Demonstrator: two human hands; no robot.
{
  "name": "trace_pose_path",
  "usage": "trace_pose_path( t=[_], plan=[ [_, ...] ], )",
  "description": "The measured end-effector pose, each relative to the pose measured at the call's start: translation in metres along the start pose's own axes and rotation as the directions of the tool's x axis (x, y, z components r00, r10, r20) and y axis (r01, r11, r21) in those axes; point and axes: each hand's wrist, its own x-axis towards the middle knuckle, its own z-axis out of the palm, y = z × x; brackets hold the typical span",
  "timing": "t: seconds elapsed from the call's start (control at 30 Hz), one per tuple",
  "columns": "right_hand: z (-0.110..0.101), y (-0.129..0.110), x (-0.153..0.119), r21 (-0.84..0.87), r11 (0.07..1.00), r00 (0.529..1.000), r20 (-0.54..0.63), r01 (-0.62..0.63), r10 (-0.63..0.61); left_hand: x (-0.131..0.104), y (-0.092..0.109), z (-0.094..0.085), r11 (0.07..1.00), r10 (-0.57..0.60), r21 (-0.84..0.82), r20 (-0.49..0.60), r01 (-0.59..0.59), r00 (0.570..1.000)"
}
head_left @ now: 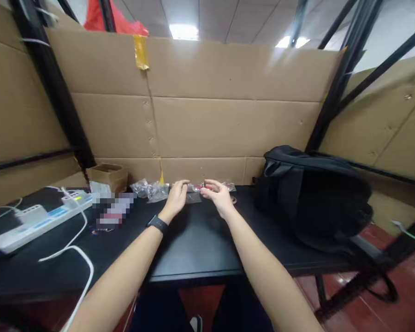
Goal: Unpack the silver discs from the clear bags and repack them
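One small red item (pixel 210 187) sits within the right grip (pixel 220 197).

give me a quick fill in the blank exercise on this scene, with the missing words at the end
The watch is on the ____ wrist. The black bag is on the ____ side of the table. The tape high on the cardboard wall is coloured ____. The top of the small box is ____, not closed.

Missing words: left; right; yellow; open.

text: none legible | box label (pixel 100 189): too small to read
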Motion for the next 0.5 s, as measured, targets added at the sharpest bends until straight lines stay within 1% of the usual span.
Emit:
trace_pose_path(
  t=[0.03, 0.1, 0.17, 0.2, 0.27, 0.33, 0.4, 0.43, 0.5],
  plan=[
    [-0.005, 0.000, 0.003, -0.021, 0.999, 0.998, -0.048, 0.037, -0.038, -0.002, -0.007, -0.001, 1.000, -0.011, -0.005, 0.100, 0.012, 0.995],
    [-0.014, 0.001, 0.008, -0.106, 0.990, 0.988, -0.109, 0.093, -0.104, -0.006, -0.019, -0.003, 1.000, -0.012, -0.018, 0.270, 0.017, 0.963],
    [-0.024, 0.001, 0.011, -0.246, 0.961, 0.980, -0.123, 0.124, -0.158, -0.008, -0.025, -0.004, 0.999, 0.025, -0.052, 0.406, -0.004, 0.914],
    [-0.029, 0.001, 0.012, -0.335, 0.933, 0.978, -0.109, 0.131, -0.177, -0.009, -0.026, -0.004, 0.997, 0.055, -0.073, 0.453, -0.024, 0.890],
    [-0.038, -0.001, 0.013, -0.523, 0.840, 0.979, -0.053, 0.141, -0.197, -0.010, -0.024, -0.005, 0.994, 0.101, -0.084, 0.498, -0.068, 0.861],
    [-0.044, -0.004, 0.011, -0.662, 0.734, 0.981, 0.006, 0.149, -0.193, -0.010, -0.017, -0.004, 0.993, 0.122, -0.056, 0.522, -0.108, 0.844],
    [-0.046, -0.007, 0.010, -0.736, 0.660, 0.986, 0.057, 0.148, -0.158, -0.012, -0.010, -0.003, 0.990, 0.130, -0.022, 0.544, -0.141, 0.829],
    [-0.046, -0.008, 0.008, -0.752, 0.642, 0.988, 0.088, 0.150, -0.128, -0.013, -0.007, -0.002, 0.987, 0.135, -0.007, 0.548, -0.158, 0.825],
    [-0.044, -0.008, 0.006, -0.755, 0.633, 0.983, 0.173, 0.170, -0.058, -0.016, 0.000, 0.000, 0.981, 0.149, 0.026, 0.537, -0.193, 0.830]
  ],
)
